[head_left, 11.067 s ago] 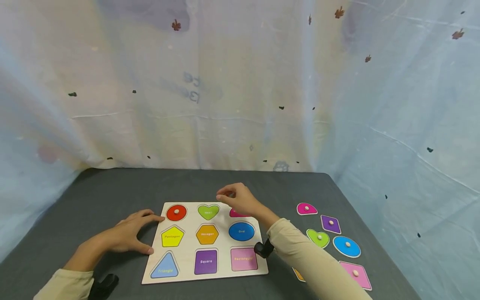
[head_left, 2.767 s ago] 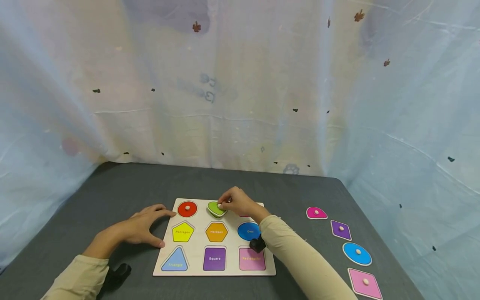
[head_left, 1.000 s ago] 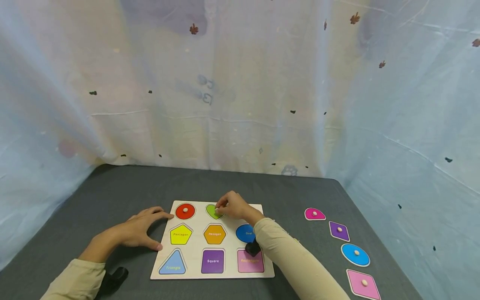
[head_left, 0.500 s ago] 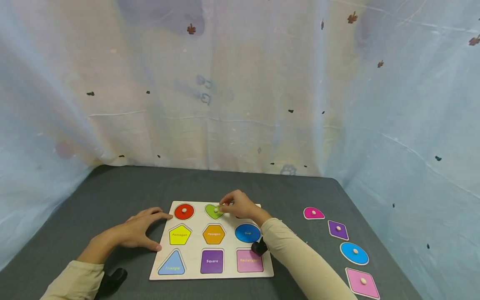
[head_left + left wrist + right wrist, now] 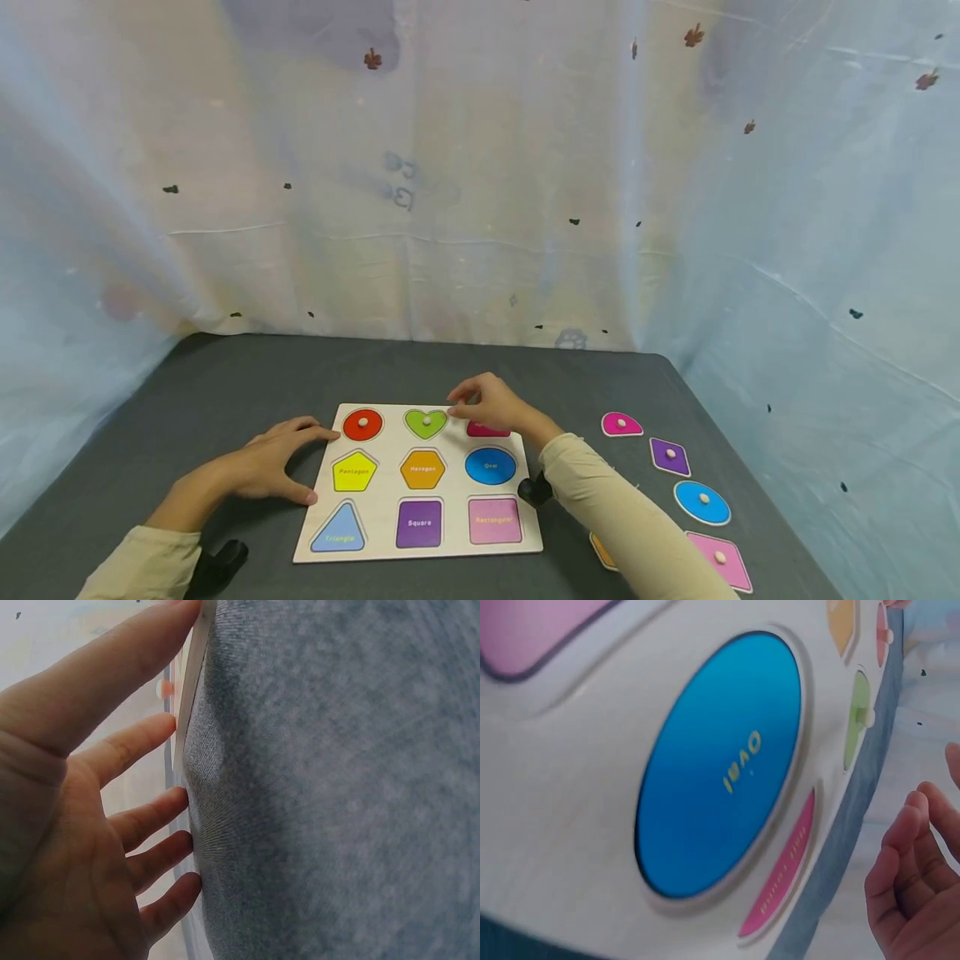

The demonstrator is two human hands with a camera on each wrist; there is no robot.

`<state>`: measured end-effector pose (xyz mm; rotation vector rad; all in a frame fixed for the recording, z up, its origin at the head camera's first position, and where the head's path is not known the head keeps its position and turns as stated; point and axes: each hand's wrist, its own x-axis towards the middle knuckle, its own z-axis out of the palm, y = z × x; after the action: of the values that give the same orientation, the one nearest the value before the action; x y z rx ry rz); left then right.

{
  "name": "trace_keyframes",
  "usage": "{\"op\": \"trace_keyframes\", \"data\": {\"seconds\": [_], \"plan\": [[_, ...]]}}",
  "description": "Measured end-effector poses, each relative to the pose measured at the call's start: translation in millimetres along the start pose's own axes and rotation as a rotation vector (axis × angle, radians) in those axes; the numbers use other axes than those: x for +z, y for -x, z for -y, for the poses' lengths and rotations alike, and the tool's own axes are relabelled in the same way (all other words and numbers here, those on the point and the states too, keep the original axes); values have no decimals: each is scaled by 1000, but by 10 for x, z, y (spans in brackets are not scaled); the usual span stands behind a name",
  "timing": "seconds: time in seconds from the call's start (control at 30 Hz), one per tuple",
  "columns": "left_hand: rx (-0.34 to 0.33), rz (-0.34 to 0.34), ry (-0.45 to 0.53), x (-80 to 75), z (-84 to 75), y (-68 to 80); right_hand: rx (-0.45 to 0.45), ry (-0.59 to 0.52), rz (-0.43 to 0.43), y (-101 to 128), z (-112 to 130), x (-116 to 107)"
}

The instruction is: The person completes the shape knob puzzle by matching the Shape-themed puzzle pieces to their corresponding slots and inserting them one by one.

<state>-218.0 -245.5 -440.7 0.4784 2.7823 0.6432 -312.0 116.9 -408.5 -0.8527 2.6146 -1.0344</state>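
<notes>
- Your right hand (image 5: 491, 404) hangs empty, fingers loosely curled, just above the board (image 5: 390, 546), between the seated green heart (image 5: 426, 423) and the bare magenta slot (image 5: 489, 430).
- Your left hand (image 5: 273, 460) lies flat, fingers spread, pressing the board's left edge; nothing held.
- Next likely piece: magenta shape (image 5: 621, 424), on the table right of the board, well apart.
- Pinch its knob, match its outline to the slot, lower it flat.

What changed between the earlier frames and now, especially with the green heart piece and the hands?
The green heart piece, earlier loose on the table and then pinched tilted over the puzzle board, now lies flat in its slot. The right hand has let go and lifted off to the right. The left hand still rests at the board's left edge; the red circle stayed seated.
</notes>
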Motion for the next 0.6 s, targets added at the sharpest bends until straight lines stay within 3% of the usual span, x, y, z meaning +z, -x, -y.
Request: {"op": "trace_keyframes", "data": {"seconds": [0.6], "plan": [[11,4,0,5,28,-21,-27,11,-3,339,-46,-169]]}}
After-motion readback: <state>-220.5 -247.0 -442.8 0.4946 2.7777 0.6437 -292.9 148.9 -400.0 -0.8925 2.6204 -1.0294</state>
